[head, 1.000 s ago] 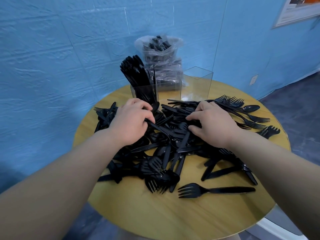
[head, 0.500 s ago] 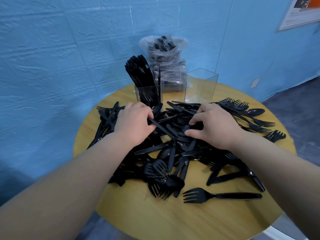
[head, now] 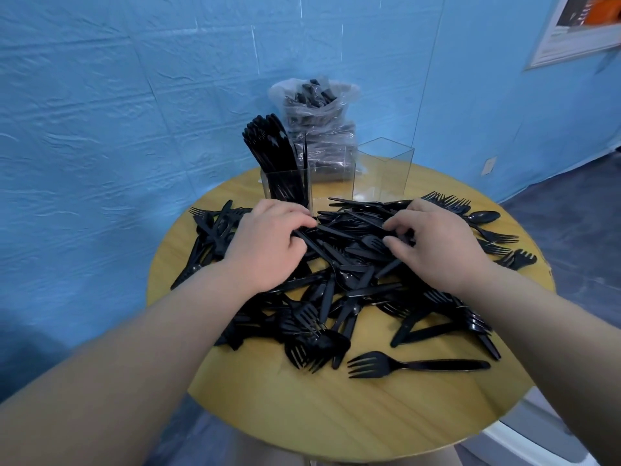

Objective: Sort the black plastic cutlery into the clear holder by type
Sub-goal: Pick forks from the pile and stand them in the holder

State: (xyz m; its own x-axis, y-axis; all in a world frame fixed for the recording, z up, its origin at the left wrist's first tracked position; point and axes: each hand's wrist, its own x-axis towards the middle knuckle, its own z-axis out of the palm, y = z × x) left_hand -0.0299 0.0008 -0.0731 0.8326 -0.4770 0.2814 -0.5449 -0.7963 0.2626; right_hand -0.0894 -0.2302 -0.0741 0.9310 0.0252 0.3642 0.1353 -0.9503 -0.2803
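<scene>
Two hands: left hand [head: 267, 245], right hand [head: 437, 245]. One cutlery pile [head: 342, 284], too tangled to count. One clear holder [head: 336, 176], one plastic bag [head: 317, 116], one round table [head: 336, 415].

Bare wood along the near edge of the round counter [head: 336, 415], crossed only by a lone fork [head: 416, 364]. Middle choked by the cutlery pile [head: 349, 277], with both hands [head: 268, 250] [head: 437, 243] already sunk in it. Farther back, blocked by the clear holder [head: 336, 183], knives [head: 272, 146] packed upright in its left compartment, the right compartment open from above, a bag of cutlery [head: 316, 119] just behind against the blue wall [head: 100, 112].
</scene>
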